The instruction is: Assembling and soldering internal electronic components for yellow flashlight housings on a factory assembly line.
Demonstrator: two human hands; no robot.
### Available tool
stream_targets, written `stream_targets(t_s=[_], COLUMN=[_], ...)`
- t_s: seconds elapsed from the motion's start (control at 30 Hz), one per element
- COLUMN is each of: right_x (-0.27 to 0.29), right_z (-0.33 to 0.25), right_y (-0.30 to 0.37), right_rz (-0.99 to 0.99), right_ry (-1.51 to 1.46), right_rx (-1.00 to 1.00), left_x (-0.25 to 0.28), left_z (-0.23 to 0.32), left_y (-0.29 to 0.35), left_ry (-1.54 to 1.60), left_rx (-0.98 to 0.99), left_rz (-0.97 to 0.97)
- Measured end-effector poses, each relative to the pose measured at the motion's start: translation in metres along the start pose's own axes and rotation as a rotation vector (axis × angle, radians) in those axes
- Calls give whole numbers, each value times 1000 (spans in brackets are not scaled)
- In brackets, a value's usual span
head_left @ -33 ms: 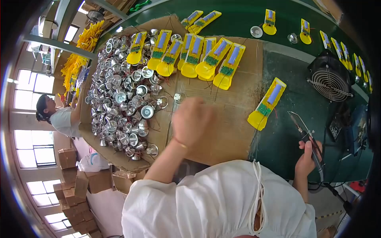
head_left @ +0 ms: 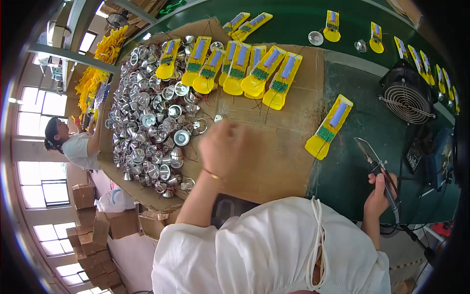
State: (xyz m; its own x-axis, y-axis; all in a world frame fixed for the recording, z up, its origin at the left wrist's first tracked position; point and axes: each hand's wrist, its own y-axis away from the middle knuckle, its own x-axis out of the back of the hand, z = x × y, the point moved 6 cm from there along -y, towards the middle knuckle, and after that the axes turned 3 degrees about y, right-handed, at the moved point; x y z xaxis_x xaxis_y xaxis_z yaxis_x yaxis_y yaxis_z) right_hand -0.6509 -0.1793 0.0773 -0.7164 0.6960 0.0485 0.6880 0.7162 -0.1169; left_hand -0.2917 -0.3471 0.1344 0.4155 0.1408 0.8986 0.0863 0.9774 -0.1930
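My left hand [head_left: 220, 149] is over the cardboard sheet [head_left: 281, 161], just right of a heap of silvery reflector cups [head_left: 147, 120] with thin wires. Motion smears its fingers, so whether they hold anything is hidden. Beyond it lies a small white square piece [head_left: 218, 118]. At the right, my right hand [head_left: 376, 197] is closed around a soldering iron [head_left: 375, 168], whose tip points up and left. Between the hands a yellow casing [head_left: 317, 147] with a green circuit board and a lilac battery lies across the cardboard's right edge.
Several similar yellow casings [head_left: 272, 99] lie in a row at the back of the cardboard. More stand along the green bench [head_left: 293, 24], near loose reflector cups [head_left: 316, 38]. A black fan [head_left: 407, 100] sits at the right. Another person [head_left: 81, 147] works at the far left.
My left hand has shifted a little left, toward the heap of reflector cups. My right hand and the soldering iron stay in place.
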Motion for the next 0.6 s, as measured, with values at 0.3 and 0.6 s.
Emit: stream_targets(t_s=[0.3,0.6], right_x=[-23,-25], right_z=[-18,-18], right_y=[11,22], right_rz=[-114,-154], right_ry=[-76,-87], right_rx=[21,-69], left_x=[-54,-47], left_z=[29,54], left_y=[0,10], left_ry=[-206,83], left_rx=[-320,-418], left_rz=[-13,-33])
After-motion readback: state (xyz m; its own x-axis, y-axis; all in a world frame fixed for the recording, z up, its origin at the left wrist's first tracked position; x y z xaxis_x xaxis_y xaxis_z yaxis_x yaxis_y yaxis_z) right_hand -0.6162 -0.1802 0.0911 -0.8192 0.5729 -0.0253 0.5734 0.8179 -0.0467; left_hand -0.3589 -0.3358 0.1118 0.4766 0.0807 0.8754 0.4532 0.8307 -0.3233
